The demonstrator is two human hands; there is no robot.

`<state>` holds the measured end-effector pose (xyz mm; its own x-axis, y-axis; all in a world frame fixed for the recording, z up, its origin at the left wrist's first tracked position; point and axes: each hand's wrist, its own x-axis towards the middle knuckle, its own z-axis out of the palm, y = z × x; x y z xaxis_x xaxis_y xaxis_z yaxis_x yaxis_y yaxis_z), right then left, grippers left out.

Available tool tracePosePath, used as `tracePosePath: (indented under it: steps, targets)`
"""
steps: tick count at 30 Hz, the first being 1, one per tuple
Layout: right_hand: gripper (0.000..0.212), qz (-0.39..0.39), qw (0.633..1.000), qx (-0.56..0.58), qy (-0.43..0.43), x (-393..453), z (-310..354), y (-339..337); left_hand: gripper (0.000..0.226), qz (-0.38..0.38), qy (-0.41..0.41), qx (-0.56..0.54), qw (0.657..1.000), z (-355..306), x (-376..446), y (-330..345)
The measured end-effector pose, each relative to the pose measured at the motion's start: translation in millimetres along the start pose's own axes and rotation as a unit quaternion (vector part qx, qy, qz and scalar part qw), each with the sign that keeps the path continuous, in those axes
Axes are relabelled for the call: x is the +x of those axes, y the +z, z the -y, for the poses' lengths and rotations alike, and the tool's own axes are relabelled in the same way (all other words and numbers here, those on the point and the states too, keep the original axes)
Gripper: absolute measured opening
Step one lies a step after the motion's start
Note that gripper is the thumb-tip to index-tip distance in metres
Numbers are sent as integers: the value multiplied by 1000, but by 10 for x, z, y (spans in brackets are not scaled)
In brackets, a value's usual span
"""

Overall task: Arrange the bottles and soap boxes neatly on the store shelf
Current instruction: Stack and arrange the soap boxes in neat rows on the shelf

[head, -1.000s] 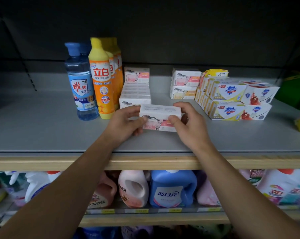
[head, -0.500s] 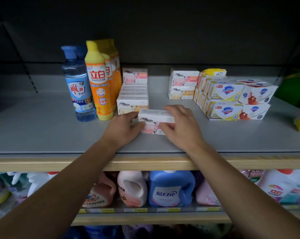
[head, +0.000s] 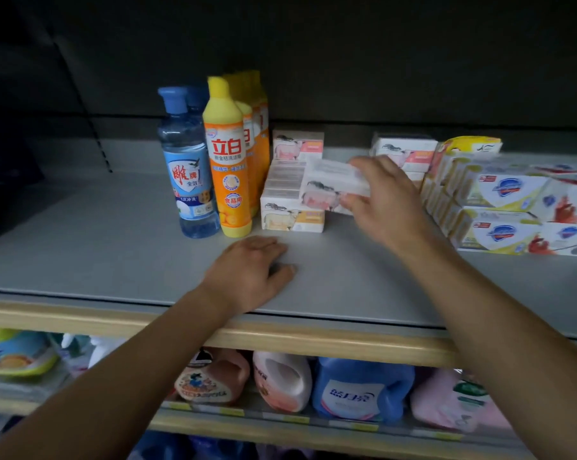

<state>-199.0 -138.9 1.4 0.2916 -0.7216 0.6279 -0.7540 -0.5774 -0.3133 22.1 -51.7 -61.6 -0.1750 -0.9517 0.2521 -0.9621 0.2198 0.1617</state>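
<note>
Right hand (head: 385, 202) pinches a white soap box (head: 333, 185) by its right end — long axis sideways, just above the soap-box row (head: 288, 194) — left hand (head: 250, 273) rests slack on the shelf (head: 114, 247)

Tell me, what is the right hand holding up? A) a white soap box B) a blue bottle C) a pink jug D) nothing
A: the right hand grips a white soap box lifted off the shelf beside the row of soap boxes, while the blue bottle stands untouched and the left hand rests on the shelf.
</note>
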Motion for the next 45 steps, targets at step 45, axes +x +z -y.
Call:
tracePosePath:
  steps: [45]
  targets:
    - [55, 118, 990, -59, 57, 445, -177, 292, 66, 15, -29, -36, 999, 52, 54, -16]
